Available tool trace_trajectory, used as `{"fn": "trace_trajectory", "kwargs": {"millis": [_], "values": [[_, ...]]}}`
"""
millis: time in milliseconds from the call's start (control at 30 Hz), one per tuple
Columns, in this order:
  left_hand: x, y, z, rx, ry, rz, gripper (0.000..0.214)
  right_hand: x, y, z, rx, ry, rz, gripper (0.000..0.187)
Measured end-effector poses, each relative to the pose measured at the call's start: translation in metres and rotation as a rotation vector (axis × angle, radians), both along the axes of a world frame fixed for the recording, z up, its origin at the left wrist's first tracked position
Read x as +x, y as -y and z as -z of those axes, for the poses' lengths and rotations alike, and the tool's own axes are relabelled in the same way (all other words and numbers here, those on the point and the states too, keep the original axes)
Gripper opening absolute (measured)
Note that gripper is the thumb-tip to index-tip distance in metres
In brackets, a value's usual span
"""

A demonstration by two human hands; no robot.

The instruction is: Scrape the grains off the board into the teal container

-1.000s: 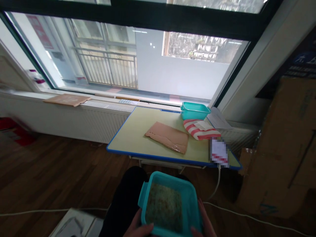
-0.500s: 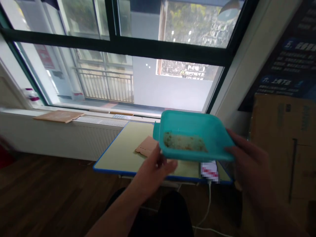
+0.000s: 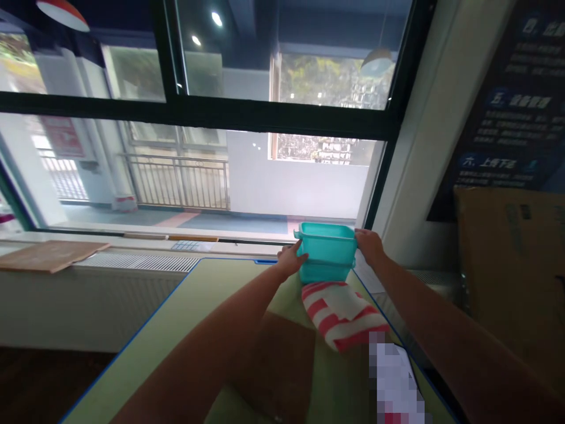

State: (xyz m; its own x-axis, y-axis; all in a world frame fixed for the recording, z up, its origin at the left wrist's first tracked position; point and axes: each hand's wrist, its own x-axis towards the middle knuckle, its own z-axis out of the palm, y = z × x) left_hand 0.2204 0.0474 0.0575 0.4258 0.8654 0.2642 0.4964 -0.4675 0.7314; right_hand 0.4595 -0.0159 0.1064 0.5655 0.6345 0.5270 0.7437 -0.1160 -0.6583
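Note:
At the far end of the table stands a teal plastic tub (image 3: 329, 244), upright, with what looks like a second teal tub (image 3: 326, 272) beneath it. My left hand (image 3: 291, 259) grips its left side near the rim, thumb toward me. On the opposite side, my right hand (image 3: 369, 246) has its fingers closed on the right end of the rim. The inside of the upper tub is mostly hidden from this angle. Just in front of the tubs lies a crumpled red-and-white striped cloth (image 3: 339, 312).
A brown cardboard piece (image 3: 282, 359) lies on the pale green table (image 3: 229, 285) under my left arm. A blurred-out flat object (image 3: 397, 377) is near the right edge. Beyond are a radiator (image 3: 132, 294) and windows; a large cardboard box (image 3: 512, 282) stands right.
The tub has moved forward and away from me, from above the near table edge to the far end. It was tilted, showing brownish specks inside; now it is upright. My view has moved closer.

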Motion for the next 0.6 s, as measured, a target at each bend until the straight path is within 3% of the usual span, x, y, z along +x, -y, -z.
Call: {"fn": "trace_trajectory", "kwargs": {"millis": [67, 167, 267, 333, 400, 467, 533, 600], "values": [[0.005, -0.006, 0.011, 0.08, -0.092, 0.006, 0.067, 0.004, -0.005, 0.003, -0.031, -0.001, -0.014, 0.04], [-0.005, -0.01, 0.014, 0.163, -0.193, 0.118, 0.073, 0.008, -0.014, 0.0, -0.047, 0.018, -0.042, 0.045], [-0.043, -0.019, 0.012, 0.088, -0.255, 0.202, 0.067, 0.005, -0.023, -0.005, -0.08, 0.074, -0.034, 0.049], [-0.077, -0.028, 0.02, 0.045, -0.252, 0.241, 0.055, -0.002, -0.028, -0.008, -0.128, 0.129, -0.023, 0.05], [-0.107, -0.038, 0.04, 0.103, -0.206, 0.21, 0.05, -0.007, -0.03, -0.01, -0.17, 0.162, -0.007, 0.047], [-0.125, -0.048, 0.069, 0.102, -0.177, 0.042, 0.053, -0.008, -0.029, -0.008, -0.204, 0.172, 0.005, 0.042], [-0.131, -0.055, 0.095, 0.084, -0.223, 0.008, 0.052, 0.0, -0.028, 0.0, -0.218, 0.189, -0.039, 0.039], [-0.13, -0.059, 0.11, 0.099, -0.303, 0.04, 0.051, 0.016, -0.028, 0.014, -0.174, 0.197, -0.142, 0.034]]}}
